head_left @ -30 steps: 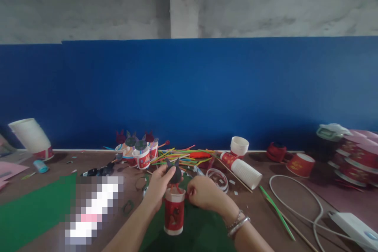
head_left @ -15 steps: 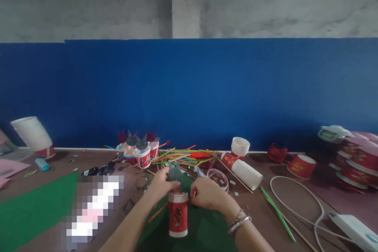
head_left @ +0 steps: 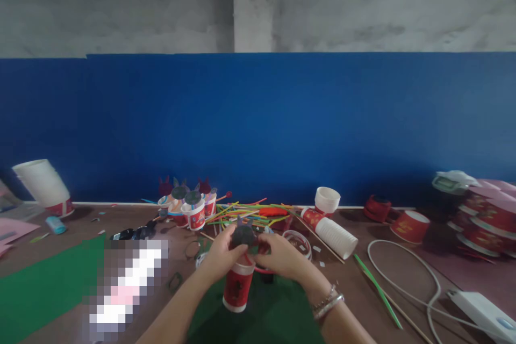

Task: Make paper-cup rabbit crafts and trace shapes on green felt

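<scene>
Cup (head_left: 237,291) tilted, dark disc (head_left: 243,236) above pinched in left hand's (head_left: 216,258) closed grip, likely for steadiness; right hand's (head_left: 285,258) grip curled alongside, contents I can't tell.

A white cable (head_left: 386,241) loops near a white box (head_left: 484,309); behind the tabletop (head_left: 350,287), a blue panel (head_left: 258,123) stands below grey concrete (head_left: 121,5).

left fingers (head_left: 238,251) holding dark cutout (head_left: 243,236), red cup (head_left: 237,289) below, green mat (head_left: 278,314)

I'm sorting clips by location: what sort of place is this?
Probably a craft corner in a rough room: decorated cups, a heap of coloured sticks and a bare grey wall suggest it.
</scene>
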